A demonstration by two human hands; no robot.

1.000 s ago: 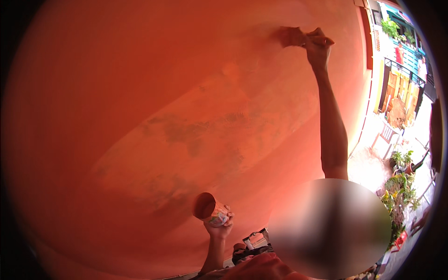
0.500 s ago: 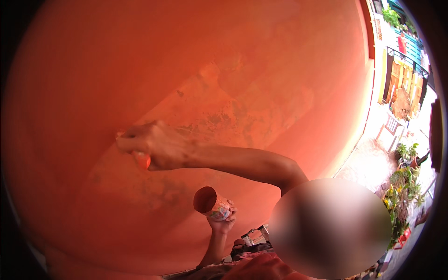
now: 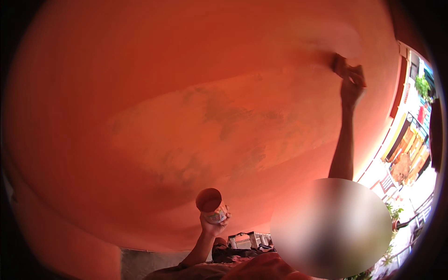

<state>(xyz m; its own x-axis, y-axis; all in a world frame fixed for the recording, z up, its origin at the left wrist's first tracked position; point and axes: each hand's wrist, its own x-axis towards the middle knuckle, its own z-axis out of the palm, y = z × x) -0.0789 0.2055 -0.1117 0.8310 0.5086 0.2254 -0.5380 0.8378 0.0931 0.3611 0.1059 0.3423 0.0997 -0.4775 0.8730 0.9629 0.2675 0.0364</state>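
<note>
From nine o'clock across to two o'clock, a curving orange-red wall (image 3: 84, 93) takes up most of the view. In its middle lies a paler orange patch (image 3: 242, 126) with grey, smudgy blotches, slanting up toward two o'clock. At seven o'clock, a grey surface (image 3: 149, 263) shows below the wall's lower edge. At six o'clock, the left hand (image 3: 214, 227) has its fingers wrapped around a cup (image 3: 212, 207) with a patterned outside and a reddish inside; the cup tilts, its mouth facing about eleven o'clock. Just right of that hand, toward five o'clock, stands part of a ladder (image 3: 252, 239). At two o'clock, the right hand (image 3: 353, 88) is clenched around a dark brush (image 3: 339, 65), whose bristles point toward ten o'clock along the wall; blur hides whether they touch it. At three o'clock, outdoors, are wooden boards (image 3: 409, 151), with a green plant (image 3: 422, 86) above them.
</note>
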